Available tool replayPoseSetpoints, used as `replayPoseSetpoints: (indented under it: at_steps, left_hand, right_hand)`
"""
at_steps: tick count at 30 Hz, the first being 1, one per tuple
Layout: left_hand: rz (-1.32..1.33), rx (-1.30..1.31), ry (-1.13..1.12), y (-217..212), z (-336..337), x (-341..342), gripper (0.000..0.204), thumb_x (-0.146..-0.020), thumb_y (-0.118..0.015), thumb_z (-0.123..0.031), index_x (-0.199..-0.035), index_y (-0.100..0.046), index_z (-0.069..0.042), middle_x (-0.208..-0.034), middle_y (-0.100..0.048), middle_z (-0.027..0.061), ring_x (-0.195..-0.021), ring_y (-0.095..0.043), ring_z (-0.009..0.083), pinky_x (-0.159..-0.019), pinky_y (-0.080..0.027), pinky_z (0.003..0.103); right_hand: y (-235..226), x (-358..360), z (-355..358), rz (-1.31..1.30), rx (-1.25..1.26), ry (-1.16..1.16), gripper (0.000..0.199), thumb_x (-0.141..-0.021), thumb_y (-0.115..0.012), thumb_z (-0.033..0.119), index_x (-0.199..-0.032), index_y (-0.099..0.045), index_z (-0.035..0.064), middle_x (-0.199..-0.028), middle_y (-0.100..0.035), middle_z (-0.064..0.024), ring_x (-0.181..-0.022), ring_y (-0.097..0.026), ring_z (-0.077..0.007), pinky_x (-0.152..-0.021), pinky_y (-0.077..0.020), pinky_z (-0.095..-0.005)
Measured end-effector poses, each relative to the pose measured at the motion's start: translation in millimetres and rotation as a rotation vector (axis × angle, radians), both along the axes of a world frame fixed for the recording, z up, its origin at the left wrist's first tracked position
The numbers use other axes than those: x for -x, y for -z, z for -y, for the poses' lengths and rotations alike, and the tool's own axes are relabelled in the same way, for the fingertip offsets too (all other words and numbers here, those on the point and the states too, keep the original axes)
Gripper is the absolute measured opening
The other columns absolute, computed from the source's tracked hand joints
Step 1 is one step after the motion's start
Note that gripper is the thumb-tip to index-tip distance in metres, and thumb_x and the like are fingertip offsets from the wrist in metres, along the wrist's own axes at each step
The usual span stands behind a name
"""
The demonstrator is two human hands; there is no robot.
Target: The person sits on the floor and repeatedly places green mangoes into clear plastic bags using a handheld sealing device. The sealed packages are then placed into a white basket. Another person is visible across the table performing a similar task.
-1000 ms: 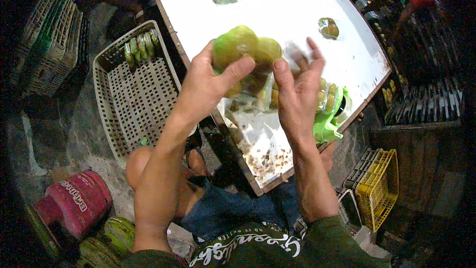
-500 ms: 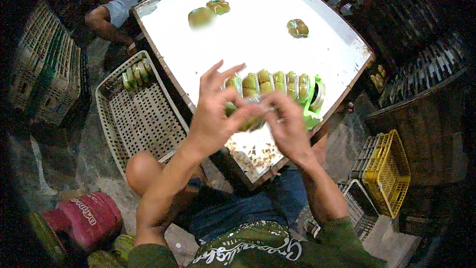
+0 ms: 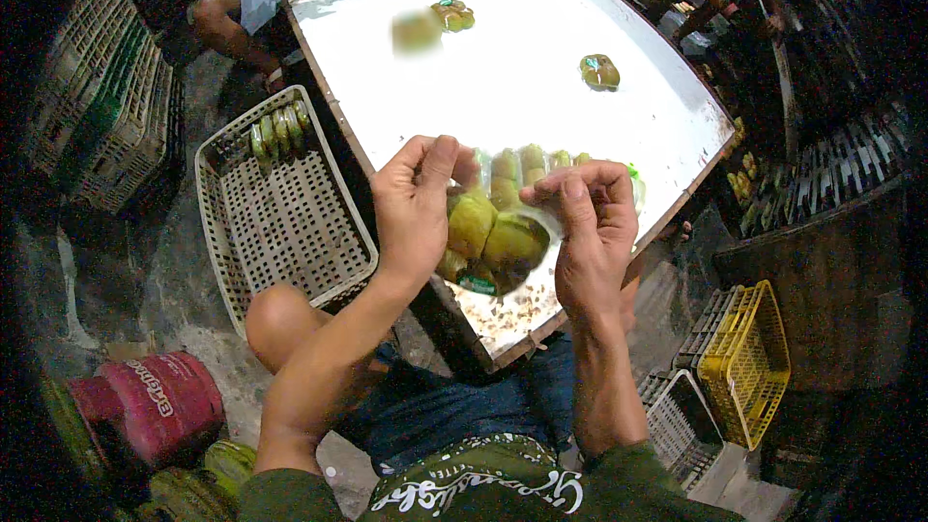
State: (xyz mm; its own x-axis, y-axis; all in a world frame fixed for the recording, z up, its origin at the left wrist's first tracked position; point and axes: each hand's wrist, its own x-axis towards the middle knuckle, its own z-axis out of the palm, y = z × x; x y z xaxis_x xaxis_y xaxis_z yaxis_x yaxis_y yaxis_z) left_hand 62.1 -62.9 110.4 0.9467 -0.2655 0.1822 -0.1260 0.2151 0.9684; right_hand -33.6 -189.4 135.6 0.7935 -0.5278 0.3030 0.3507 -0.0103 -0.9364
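A clear plastic bag of rounded green-brown fruit (image 3: pixel 495 237), with a small green label low on it, hangs tilted over the table's near end. My left hand (image 3: pixel 414 203) is closed, thumb against curled fingers, on the bag's upper left edge. On the other side my right hand (image 3: pixel 597 217) pinches thin clear film at the bag's upper right. Just beyond them stands a row of similar bagged fruit packs (image 3: pixel 532 162), partly covered by my hands. Behind my right hand only a sliver of a bright green tape dispenser (image 3: pixel 635 184) shows.
Several fruit packs (image 3: pixel 599 72) lie farther out on the white table (image 3: pixel 522 58). At left, a pale plastic crate (image 3: pixel 280 213) holds a few packs (image 3: pixel 280 130). A yellow crate (image 3: pixel 754 367) stands lower right, a red gas cylinder (image 3: pixel 155 401) lower left. Another person (image 3: pixel 256 0) sits far left.
My hands have drawn apart from their meeting point over the bag. The fruit bag now shows openly between them. The view has shifted slightly.
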Motion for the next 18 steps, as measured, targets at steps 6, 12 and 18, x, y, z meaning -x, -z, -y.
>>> replayPoseSetpoints:
  at_steps: [6, 12, 18]
  left_hand:
    - [0.182, -0.123, -0.171, 9.7, 1.7, -1.7, 0.028, -0.098, -0.06, -0.026, -0.095, -0.058, 0.002, -0.074, -0.056, 0.0053, -0.066, -0.052, 0.0138, -0.066, -0.047, 0.028]
    - [0.148, -0.378, 0.061, 9.7, 3.9, 22.3, 0.031, -0.093, -0.067, -0.024, -0.105, -0.066, 0.005, -0.09, -0.072, 0.0096, -0.08, -0.067, 0.0171, -0.072, -0.052, 0.028]
    - [-0.302, 0.081, 0.111, 20.3, 8.6, 2.2, 0.028, -0.098, -0.061, -0.021, -0.102, -0.069, 0.005, -0.083, -0.073, 0.0081, -0.074, -0.066, 0.0114, -0.069, -0.053, 0.028]
  right_hand:
    - [6.3, -4.1, -12.4, -0.043, -0.282, -0.113, 0.014, -0.105, -0.04, 0.025, -0.11, -0.038, 0.0123, -0.101, -0.069, -0.0205, -0.093, -0.07, -0.0331, -0.082, -0.0569, -0.0415]
    - [17.9, -15.6, -2.0, -0.097, -0.117, -0.075, 0.016, -0.103, -0.048, 0.024, -0.107, -0.045, 0.0089, -0.109, -0.068, -0.019, -0.108, -0.064, -0.0268, -0.093, -0.0505, -0.0374]
    - [44.6, -11.9, -17.0, -0.172, 0.809, 0.208, 0.057, -0.101, -0.053, 0.025, -0.147, -0.029, -0.0001, -0.129, -0.058, -0.0181, -0.117, -0.055, -0.0255, -0.101, -0.0423, -0.0366]
